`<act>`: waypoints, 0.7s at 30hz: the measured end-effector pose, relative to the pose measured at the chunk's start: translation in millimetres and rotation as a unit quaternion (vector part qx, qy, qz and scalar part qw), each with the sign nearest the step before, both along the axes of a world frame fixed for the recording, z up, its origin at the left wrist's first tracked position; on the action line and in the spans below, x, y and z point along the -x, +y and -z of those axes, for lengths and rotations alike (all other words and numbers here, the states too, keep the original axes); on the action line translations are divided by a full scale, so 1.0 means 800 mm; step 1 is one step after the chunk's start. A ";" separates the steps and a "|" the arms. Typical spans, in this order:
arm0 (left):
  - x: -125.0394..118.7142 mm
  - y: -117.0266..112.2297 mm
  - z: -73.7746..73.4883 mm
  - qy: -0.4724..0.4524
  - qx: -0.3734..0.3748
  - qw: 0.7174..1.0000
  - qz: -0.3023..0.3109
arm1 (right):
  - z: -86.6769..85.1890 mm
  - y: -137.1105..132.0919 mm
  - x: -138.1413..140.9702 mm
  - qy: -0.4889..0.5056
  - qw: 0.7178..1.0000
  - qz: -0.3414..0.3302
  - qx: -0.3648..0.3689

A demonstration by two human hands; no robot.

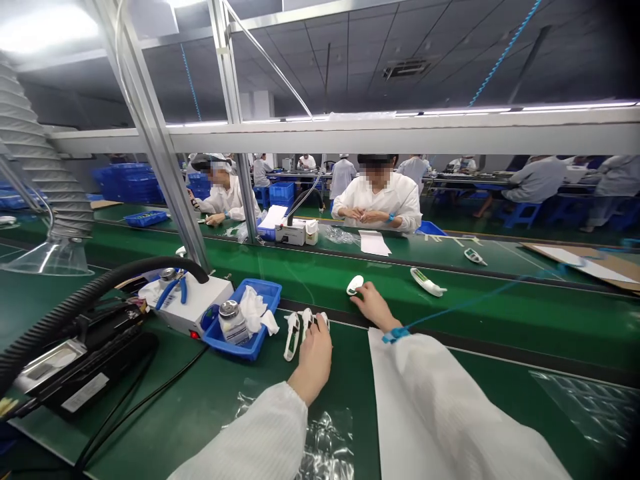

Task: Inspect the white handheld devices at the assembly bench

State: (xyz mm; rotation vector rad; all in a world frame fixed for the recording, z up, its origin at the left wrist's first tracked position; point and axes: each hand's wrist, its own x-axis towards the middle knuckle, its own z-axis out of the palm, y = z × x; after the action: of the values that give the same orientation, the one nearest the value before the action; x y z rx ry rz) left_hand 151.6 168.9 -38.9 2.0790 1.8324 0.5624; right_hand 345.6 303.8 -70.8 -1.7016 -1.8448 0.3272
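Note:
My left hand (314,355) rests on the green bench with its fingers curled over white plastic housings (299,327) that lie side by side. My right hand (373,305) reaches forward to the edge of the green conveyor belt (320,277). Its fingertips touch a small white oval part (355,285). Another white housing (427,282) lies on the belt further right. A blue wrist strap (395,334) with a coiled blue cord circles my right wrist.
A blue tray (243,320) with a jar and white wipes stands left of my hands, beside a white box with blue pliers (175,291). A black hose and a black machine (75,360) fill the left. Clear plastic bags lie near me. Workers in white coats sit across the belt.

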 end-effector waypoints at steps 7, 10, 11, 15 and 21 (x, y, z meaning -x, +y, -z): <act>0.012 -0.009 -0.007 -0.088 0.020 0.995 0.038 | -0.018 0.015 0.060 -0.046 0.999 -0.018 -0.001; 0.039 -0.022 -0.015 -0.193 0.049 0.978 0.054 | -0.046 -0.012 0.051 -0.023 0.999 -0.028 -0.030; 0.050 -0.028 -0.019 -0.236 0.067 0.968 0.056 | -0.057 -0.027 0.047 -0.012 0.999 -0.035 -0.039; 0.095 -0.065 -0.038 -0.394 0.147 0.906 0.055 | -0.099 -0.115 0.038 0.025 0.994 -0.097 -0.049; 0.125 -0.181 -0.033 -0.526 0.259 0.810 0.014 | -0.139 -0.273 0.071 0.120 0.935 -0.331 0.035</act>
State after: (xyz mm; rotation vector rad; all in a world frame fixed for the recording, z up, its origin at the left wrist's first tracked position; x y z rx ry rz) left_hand 51.4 23.8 -12.8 1.0289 1.0828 0.8461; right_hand 288.5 85.4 40.5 -0.9699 -2.1807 0.8387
